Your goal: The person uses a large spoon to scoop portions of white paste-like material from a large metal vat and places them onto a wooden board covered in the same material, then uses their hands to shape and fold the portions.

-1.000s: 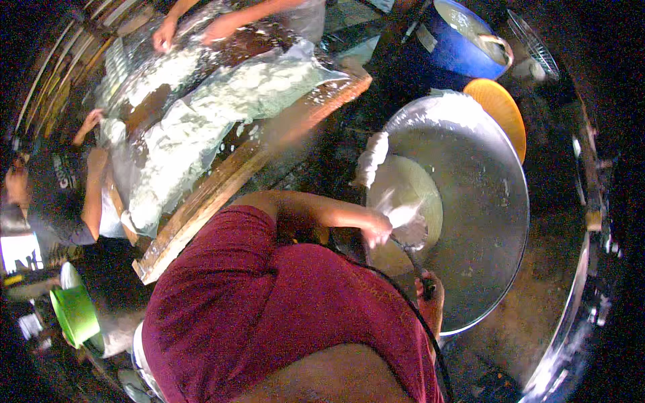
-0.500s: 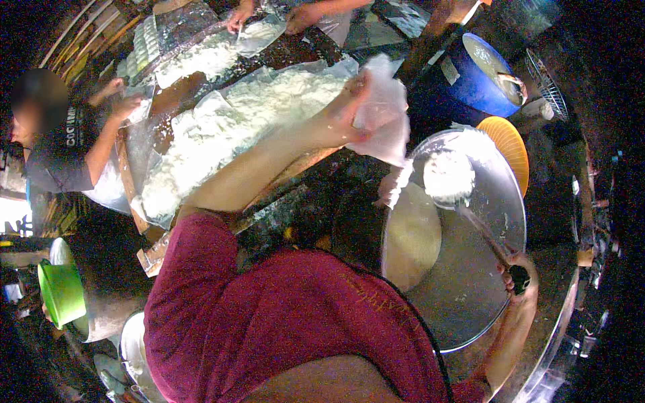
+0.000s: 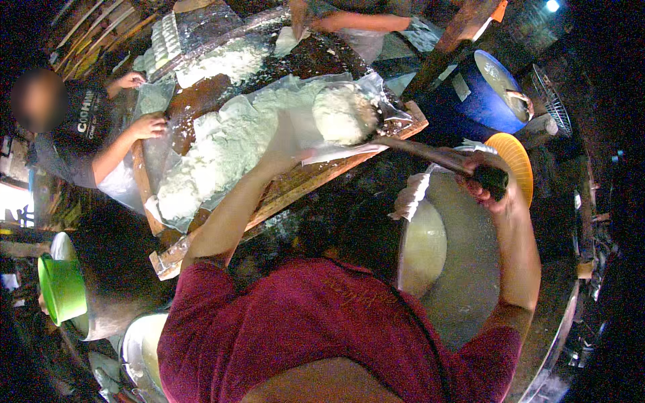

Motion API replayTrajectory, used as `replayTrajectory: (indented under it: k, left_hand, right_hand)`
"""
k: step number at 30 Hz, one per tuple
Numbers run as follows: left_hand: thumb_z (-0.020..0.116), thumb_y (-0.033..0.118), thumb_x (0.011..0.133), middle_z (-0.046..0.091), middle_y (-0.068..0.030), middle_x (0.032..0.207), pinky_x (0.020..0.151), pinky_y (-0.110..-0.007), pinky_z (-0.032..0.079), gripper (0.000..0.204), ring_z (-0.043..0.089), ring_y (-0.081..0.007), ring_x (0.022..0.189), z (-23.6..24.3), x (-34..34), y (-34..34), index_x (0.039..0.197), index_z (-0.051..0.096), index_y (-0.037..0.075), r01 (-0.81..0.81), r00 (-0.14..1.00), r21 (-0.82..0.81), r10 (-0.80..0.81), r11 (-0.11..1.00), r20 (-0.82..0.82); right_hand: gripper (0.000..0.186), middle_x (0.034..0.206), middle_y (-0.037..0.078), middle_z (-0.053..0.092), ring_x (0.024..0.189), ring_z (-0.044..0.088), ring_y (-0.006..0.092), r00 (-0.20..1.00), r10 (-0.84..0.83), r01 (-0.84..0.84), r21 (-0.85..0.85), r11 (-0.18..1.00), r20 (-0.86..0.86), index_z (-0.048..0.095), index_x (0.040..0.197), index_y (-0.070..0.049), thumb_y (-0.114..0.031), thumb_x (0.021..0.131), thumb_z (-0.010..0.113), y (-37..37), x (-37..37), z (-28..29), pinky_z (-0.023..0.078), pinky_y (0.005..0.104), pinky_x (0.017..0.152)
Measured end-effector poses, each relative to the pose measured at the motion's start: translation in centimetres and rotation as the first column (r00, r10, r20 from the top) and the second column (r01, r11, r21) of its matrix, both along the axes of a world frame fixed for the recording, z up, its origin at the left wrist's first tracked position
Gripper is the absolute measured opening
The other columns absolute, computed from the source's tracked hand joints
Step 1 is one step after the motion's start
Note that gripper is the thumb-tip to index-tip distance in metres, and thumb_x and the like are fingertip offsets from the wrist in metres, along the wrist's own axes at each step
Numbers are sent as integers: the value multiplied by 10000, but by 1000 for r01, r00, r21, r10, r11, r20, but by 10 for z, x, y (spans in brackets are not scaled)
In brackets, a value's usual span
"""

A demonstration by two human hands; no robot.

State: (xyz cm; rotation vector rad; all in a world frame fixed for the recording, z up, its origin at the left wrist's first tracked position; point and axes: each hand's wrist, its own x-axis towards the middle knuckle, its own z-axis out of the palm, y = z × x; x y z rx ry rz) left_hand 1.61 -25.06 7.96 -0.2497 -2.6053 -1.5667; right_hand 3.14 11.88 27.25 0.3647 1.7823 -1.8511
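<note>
A long-handled ladle (image 3: 423, 153) is in my right hand (image 3: 485, 178), fingers wrapped round the dark end of its handle. Its round head lies over the right end of the wooden tray (image 3: 316, 186), with a mound of wet white curd-like mass (image 3: 344, 115) there. My left hand (image 3: 285, 151), smeared by motion, is at the tray's near edge, beside a thin pale sheet (image 3: 336, 153); its grip does not show clearly. More crumbly white mass (image 3: 222, 144) lies along the tray on clear plastic sheeting.
Below my right arm stands a big metal pot (image 3: 463, 269) with pale liquid and cloth on its rim. Beyond are an orange basket (image 3: 514, 158) and a blue drum (image 3: 474, 94). Two co-workers handle white material across the table. A green tub (image 3: 64, 289) stands left.
The ladle with its white load has swung from over the pot leftward to the tray. My left hand has come down and left from holding up the translucent sheet.
</note>
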Motion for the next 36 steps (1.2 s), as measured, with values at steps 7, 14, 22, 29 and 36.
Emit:
replayTrajectory:
  k: [7, 14, 22, 29, 36]
  left_hand:
    - [753, 319, 632, -45, -257, 1401, 1056, -301, 123, 1108, 62, -274, 1315, 14, -15, 13, 1335, -18, -51, -8, 1000, -328, 10, 944, 5]
    - [718, 191, 688, 249, -197, 1357, 981, -315, 277, 886, 291, -261, 1224, -43, -27, 26, 1343, 150, 10, -107, 990, -243, 125, 964, 60]
    - [530, 109, 833, 501, -181, 1152, 813, -327, 465, 371, 537, -244, 943, -3, -8, 159, 1167, 447, -31, 116, 986, 89, -126, 989, 112]
    - [400, 265, 898, 456, -98, 1212, 884, -371, 410, 416, 475, -211, 1039, -139, -17, 234, 1263, 380, 66, -306, 508, 389, -197, 869, 839]
    - [447, 298, 881, 464, -99, 1185, 866, -385, 412, 426, 468, -228, 1043, -101, 2, 255, 1240, 390, 76, -379, 404, 306, -141, 874, 904]
  right_hand:
    - [549, 748, 12, 590, 658, 500, 76, 713, 659, -222, 814, 536, -240, 530, 1132, 31, -160, 622, 604, -33, -3, 33, 412, 212, 622]
    - [500, 706, 75, 564, 417, 466, 84, 904, -325, 281, -186, 941, -279, 451, 1162, 44, -193, 740, 577, 135, 100, -38, 345, 167, 307]
    - [477, 730, 67, 552, 514, 479, 84, 511, -859, 860, 32, 510, -47, 428, 1182, 28, -80, 735, 556, 301, 257, -220, 357, 183, 388]
    - [104, 584, 54, 508, 441, 477, 139, 61, -949, 998, -29, 55, 308, 514, 684, -50, -101, 698, 604, 390, 293, -487, 364, 228, 376]
    - [163, 587, 36, 505, 411, 461, 144, -51, -976, 936, -330, -120, 210, 518, 735, -79, -205, 697, 613, 458, 243, -665, 380, 237, 366]
